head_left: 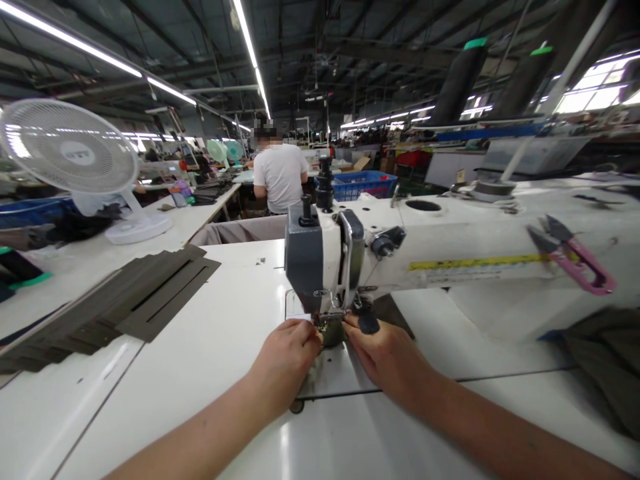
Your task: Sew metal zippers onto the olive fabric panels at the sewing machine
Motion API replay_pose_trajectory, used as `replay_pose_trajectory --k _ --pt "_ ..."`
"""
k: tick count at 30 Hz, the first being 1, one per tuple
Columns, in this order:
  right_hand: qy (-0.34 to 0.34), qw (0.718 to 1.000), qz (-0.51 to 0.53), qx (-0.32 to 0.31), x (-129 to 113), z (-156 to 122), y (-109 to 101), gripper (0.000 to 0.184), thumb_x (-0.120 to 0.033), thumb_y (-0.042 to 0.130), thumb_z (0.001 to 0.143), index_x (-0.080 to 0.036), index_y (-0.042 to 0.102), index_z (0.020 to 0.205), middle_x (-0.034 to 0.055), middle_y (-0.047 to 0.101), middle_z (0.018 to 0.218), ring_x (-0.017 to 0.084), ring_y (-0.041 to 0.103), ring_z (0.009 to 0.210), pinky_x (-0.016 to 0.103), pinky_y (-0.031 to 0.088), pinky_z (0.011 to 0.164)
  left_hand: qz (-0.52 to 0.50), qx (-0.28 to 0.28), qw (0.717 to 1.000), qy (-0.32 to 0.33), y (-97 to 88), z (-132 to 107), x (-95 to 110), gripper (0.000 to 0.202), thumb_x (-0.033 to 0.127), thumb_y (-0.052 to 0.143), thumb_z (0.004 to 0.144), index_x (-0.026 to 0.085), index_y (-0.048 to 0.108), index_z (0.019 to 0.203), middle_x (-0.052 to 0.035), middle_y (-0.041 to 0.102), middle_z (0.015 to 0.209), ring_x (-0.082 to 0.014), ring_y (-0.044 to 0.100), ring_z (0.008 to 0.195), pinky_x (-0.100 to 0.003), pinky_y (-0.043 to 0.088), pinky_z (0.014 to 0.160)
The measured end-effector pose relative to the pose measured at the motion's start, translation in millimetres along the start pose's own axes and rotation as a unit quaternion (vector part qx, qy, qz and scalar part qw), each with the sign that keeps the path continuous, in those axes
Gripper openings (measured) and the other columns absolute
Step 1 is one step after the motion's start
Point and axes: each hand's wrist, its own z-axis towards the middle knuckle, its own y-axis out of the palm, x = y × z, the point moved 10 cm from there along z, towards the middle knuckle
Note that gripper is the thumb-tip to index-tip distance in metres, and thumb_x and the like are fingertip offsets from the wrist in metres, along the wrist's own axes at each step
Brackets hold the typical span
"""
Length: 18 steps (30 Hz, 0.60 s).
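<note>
A white and dark grey sewing machine (306, 257) stands in front of me. Under its needle area lies a dark olive piece of fabric (334, 333), partly hidden by the presser foot and my fingers. My left hand (295, 350) is closed at the fabric's left edge, thumb and fingers pressed together beside the foot. On the other side, my right hand (385, 350) has its fingers closed on the fabric's right edge, partly behind a dark lever. More dark fabric (395, 313) shows behind the right hand, flat on the machine bed.
Overlapping dark fabric panels (165, 293) lie on the left table. A white fan (75, 150) stands beyond them. Pink thread snips (575, 257) rest against the machine arm. Crumpled dark cloth (610, 367) is at far right. A person in a white shirt (280, 177) sits ahead, near a blue basket (363, 185).
</note>
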Motion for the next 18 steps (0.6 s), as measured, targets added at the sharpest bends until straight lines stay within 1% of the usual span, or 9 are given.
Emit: replay_pose_trajectory --k 3,6,12,18 --pt "0.001 1.0 0.002 0.003 1.2 -1.3 0.5 0.027 -0.009 0.037 0.083 -0.016 0.063 0.087 0.0083 0.067 0.09 0.02 0.061 0.094 0.03 0.05 0.081 -0.041 -0.004 0.999 -0.015 1.8 -3.6 -3.2 0.015 0.012 0.044 0.086 0.014 0.059 0.088 -0.0071 0.058 0.085 -0.0189 0.056 0.083 -0.031 0.051 0.076" --pt "0.007 1.0 0.002 0.005 3.5 -2.3 1.3 0.027 -0.01 0.036 0.084 -0.016 0.062 0.084 0.0087 0.067 0.088 0.021 0.061 0.093 0.031 0.051 0.08 -0.047 0.002 0.999 -0.024 1.5 -4.2 -4.9 0.016 0.011 0.044 0.086 0.014 0.06 0.086 -0.0074 0.059 0.083 -0.0193 0.057 0.083 -0.032 0.051 0.076" --pt "0.01 1.0 0.011 -0.018 4.1 -0.3 5.3 0.026 -0.011 0.036 0.085 -0.016 0.062 0.084 0.0082 0.066 0.086 0.02 0.061 0.093 0.03 0.05 0.079 -0.05 0.01 0.999 0.003 -0.8 -0.3 -2.1 0.016 0.01 0.044 0.086 0.012 0.06 0.085 -0.0076 0.06 0.081 -0.019 0.057 0.081 -0.032 0.051 0.077" --pt "0.01 1.0 -0.001 -0.003 4.5 0.2 1.8 0.028 -0.011 0.035 0.085 -0.017 0.062 0.083 0.0085 0.067 0.084 0.02 0.062 0.091 0.03 0.051 0.076 -0.031 -0.001 0.999 0.012 0.9 1.5 -1.3 0.016 0.009 0.045 0.084 0.012 0.061 0.085 -0.0074 0.061 0.078 -0.0193 0.058 0.081 -0.032 0.051 0.078"
